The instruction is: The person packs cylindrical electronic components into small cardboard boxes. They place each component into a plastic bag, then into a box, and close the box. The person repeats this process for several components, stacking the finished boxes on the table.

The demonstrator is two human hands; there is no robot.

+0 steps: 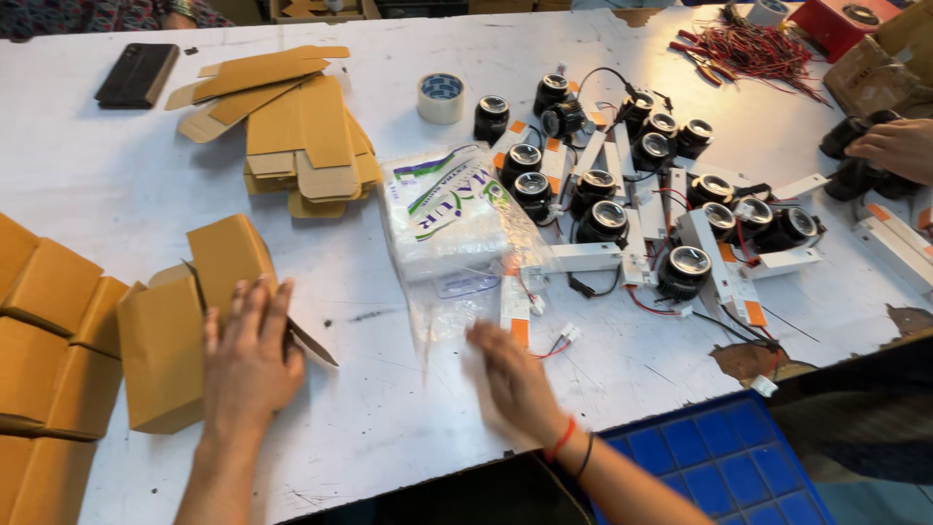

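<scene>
My left hand (248, 365) lies flat on the open end of a small brown cardboard box (170, 335) at the table's left, its flaps raised. My right hand (515, 384), blurred, fingers apart, hovers over the white table and touches a clear plastic bag (457, 316) that trails from a white printed packet of bags (447, 209). Just right of that hand lies a white driver block with an orange label and red-black wires (515, 311). Beyond it sits a cluster of black round spotlights with white drivers (641, 209).
Folded brown boxes (49, 331) stack at the left edge. Flat box blanks (296, 136) lie at centre back, with a tape roll (440, 97) and a black phone (136, 75). Another person's hand (899, 146) holds black lamps at right. A blue crate (719, 462) sits below the table edge.
</scene>
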